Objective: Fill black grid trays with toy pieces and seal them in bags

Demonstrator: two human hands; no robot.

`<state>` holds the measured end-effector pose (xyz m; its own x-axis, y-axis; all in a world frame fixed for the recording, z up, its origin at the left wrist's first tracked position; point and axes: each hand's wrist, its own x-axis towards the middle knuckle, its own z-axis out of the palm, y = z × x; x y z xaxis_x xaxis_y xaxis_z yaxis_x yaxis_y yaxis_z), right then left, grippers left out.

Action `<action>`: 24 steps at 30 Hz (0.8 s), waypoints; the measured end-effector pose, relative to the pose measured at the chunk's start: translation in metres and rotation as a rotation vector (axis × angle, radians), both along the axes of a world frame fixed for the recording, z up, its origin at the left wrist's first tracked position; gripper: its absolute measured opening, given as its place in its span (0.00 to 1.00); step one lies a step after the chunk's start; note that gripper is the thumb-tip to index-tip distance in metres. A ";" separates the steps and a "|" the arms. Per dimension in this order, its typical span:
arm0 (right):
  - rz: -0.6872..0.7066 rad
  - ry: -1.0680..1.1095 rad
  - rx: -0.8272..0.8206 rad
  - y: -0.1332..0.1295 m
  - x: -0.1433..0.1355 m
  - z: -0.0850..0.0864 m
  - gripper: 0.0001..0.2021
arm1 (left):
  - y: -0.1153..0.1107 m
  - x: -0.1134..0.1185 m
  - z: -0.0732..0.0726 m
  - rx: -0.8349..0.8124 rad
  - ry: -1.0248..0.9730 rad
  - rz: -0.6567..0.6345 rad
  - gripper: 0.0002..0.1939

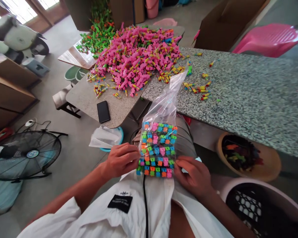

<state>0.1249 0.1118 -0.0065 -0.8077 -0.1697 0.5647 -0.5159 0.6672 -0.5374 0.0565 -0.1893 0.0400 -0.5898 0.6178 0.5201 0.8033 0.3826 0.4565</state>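
Both hands (123, 160) (194, 172) pinch sides of clear bag (157, 148) of colorful pieces. Pink toy heap (136, 56), phone (103, 111) on table (83, 96) beyond; fan (27, 154) left.

Open countertop (253, 92) beside scattered yellow pieces (203, 88)

Clear plastic bag (166, 100), 5 rows of multicoloured pieces (155, 138), over lap (186, 134)

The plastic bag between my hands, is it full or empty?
Partly full: rows of small colourful pieces fill the lower part of the bag, and above them is only crumpled film.
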 end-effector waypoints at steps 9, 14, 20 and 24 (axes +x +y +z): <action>0.106 0.036 0.103 0.011 0.007 0.001 0.09 | -0.004 0.009 0.012 0.006 -0.055 -0.113 0.12; 0.170 0.059 0.048 0.011 0.007 0.000 0.01 | -0.012 0.010 0.015 -0.049 -0.120 -0.189 0.11; 0.262 -0.006 -0.014 0.011 0.007 -0.008 0.06 | -0.017 0.014 0.007 -0.107 -0.129 -0.150 0.12; 0.282 -0.022 -0.037 0.009 0.008 -0.011 0.08 | -0.015 0.016 0.009 -0.108 -0.095 -0.127 0.12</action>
